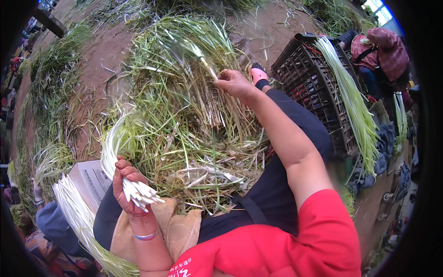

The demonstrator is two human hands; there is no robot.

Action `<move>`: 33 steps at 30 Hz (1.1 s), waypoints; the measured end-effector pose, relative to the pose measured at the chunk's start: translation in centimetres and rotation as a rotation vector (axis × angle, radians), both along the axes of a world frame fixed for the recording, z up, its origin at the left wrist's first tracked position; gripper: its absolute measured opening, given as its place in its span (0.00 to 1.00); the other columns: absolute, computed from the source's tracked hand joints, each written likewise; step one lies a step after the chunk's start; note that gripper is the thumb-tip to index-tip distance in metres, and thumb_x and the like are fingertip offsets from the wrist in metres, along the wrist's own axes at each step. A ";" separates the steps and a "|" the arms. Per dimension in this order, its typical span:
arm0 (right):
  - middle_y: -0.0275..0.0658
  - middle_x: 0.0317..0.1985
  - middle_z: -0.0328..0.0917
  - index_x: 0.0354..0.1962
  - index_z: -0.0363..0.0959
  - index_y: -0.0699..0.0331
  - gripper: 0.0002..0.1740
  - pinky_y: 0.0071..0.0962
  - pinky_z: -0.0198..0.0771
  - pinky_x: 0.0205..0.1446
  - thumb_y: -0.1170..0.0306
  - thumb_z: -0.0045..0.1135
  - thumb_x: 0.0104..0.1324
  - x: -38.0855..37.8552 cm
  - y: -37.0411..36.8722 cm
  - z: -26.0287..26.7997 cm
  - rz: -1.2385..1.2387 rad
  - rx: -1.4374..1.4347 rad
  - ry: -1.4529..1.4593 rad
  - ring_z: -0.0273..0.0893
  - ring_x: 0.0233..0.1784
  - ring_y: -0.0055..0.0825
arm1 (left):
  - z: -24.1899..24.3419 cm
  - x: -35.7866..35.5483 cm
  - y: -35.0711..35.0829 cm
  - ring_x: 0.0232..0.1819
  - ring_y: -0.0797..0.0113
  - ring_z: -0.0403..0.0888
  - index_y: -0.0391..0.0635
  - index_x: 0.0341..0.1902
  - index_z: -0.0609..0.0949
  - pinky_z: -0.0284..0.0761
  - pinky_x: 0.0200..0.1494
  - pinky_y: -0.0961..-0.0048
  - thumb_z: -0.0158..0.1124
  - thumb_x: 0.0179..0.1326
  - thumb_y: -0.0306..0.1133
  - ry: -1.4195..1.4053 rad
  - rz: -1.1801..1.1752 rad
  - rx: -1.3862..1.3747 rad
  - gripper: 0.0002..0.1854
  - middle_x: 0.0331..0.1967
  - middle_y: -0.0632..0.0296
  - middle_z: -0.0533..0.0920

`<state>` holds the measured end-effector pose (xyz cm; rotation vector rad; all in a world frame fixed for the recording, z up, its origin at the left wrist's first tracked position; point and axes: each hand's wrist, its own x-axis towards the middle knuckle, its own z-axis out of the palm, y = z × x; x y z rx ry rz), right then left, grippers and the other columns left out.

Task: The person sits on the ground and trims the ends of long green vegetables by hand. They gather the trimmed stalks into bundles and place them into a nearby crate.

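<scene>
My left hand (129, 183) is closed around a bundle of peeled white stalks (116, 147), their cut ends towards me and pale green leaves hanging beyond. My right hand (230, 81) reaches forward and pinches the end of a single stalk (208, 68), which points away over the pile. Beneath it lies a heap of unpeeled stalks (211, 104) with brown, dry outer skins and green leaves (173, 38). Torn leaves and husks (207, 169) cover the ground between my legs. A tan cloth (180, 221) rests on my lap.
A black plastic crate (297, 72) stands at the right, with long peeled stalks (349, 93) on it. At the left, more white stalks (74, 204) lie by a cardboard box (91, 180) bearing writing. People sit at far right (384, 55) and lower left (57, 225). Leaf heaps (52, 79) line the floor.
</scene>
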<state>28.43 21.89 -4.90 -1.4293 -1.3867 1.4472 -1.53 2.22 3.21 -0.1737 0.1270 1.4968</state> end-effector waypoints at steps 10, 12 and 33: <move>0.26 0.31 0.67 0.55 0.57 0.57 0.30 0.14 0.62 0.28 0.67 0.57 0.55 -4.7 -16.9 5.6 0.157 -0.319 0.587 0.64 0.29 0.12 | -1.0 -0.6 -2.0 0.31 0.74 0.71 0.37 0.45 0.69 0.72 0.35 0.76 0.52 0.58 0.31 -0.006 -0.044 -0.033 0.14 0.32 0.64 0.73; 0.27 0.34 0.67 0.54 0.58 0.57 0.28 0.15 0.63 0.31 0.68 0.55 0.56 -5.3 -18.8 6.0 0.253 -0.348 0.689 0.63 0.31 0.13 | -1.1 -0.6 -2.3 0.30 0.75 0.70 0.38 0.45 0.69 0.72 0.34 0.77 0.52 0.58 0.31 0.065 -0.060 -0.033 0.14 0.30 0.64 0.73; 0.25 0.25 0.66 0.51 0.63 0.64 0.23 0.12 0.61 0.30 0.75 0.52 0.56 -12.7 -21.9 5.3 0.390 0.140 0.135 0.60 0.26 0.10 | -0.8 0.5 -1.5 0.18 0.75 0.73 0.41 0.33 0.74 0.72 0.21 0.82 0.60 0.52 0.29 0.788 -0.084 -0.247 0.07 0.20 0.64 0.75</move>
